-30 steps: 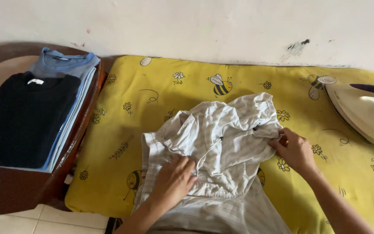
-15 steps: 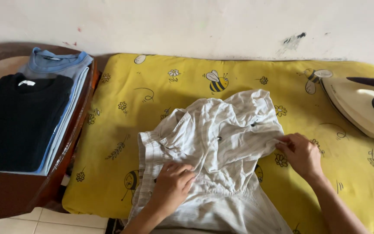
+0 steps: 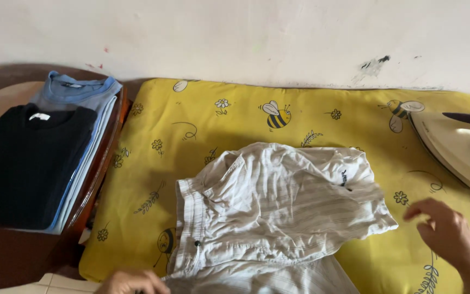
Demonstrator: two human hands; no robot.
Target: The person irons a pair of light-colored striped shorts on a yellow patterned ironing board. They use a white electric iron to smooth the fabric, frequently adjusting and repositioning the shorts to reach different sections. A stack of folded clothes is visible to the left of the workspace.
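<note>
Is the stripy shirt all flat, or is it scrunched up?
Scrunched up. The striped shirt lies rumpled on the yellow pad, its top bunched and creased, one side doubled over, not smoothed flat.

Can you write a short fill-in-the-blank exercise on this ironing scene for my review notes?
1. The striped white shirt lies crumpled on a pad whose colour is ____.
2. The right hand hovers beside the shirt, below the cream-coloured ____ at the right edge.
3. On the folded pile at the left, the top garment is ____ in colour.
4. The left hand shows at the ____ edge of the view.

Missing words: yellow; iron; black; bottom
</note>
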